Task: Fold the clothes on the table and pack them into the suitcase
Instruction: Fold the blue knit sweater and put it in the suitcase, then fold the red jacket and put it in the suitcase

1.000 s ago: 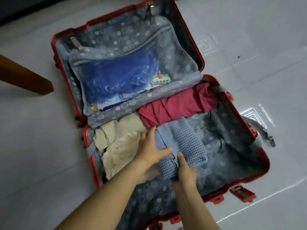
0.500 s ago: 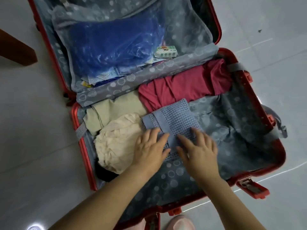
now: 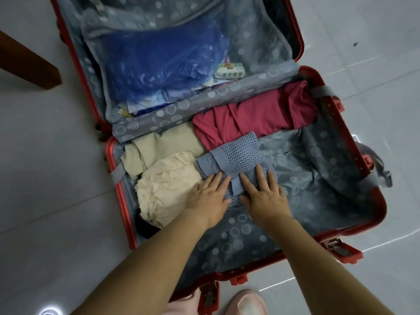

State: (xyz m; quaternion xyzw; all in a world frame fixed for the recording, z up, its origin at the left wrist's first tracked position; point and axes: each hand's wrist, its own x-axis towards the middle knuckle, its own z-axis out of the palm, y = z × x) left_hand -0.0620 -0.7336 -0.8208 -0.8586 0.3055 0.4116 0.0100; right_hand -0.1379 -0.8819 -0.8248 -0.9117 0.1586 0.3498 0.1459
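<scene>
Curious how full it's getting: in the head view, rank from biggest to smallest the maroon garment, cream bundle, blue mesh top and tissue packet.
1. maroon garment
2. cream bundle and blue mesh top: they look alike and the mesh top is partly covered, so unranked
3. tissue packet, clearly smallest

The red hard-shell suitcase (image 3: 123,201) has a smooth, glossy rim, and its grey circle-printed lining (image 3: 318,178) is thin cloth with a faint sheen. At centre, the blue-grey garment (image 3: 234,155) is a rough, open knit. To its left, the cream garment (image 3: 168,189) is crinkled cloth. The maroon garment (image 3: 254,117) looks matt. In the upper centre, the blue bag (image 3: 159,64) is shiny plastic.
</scene>
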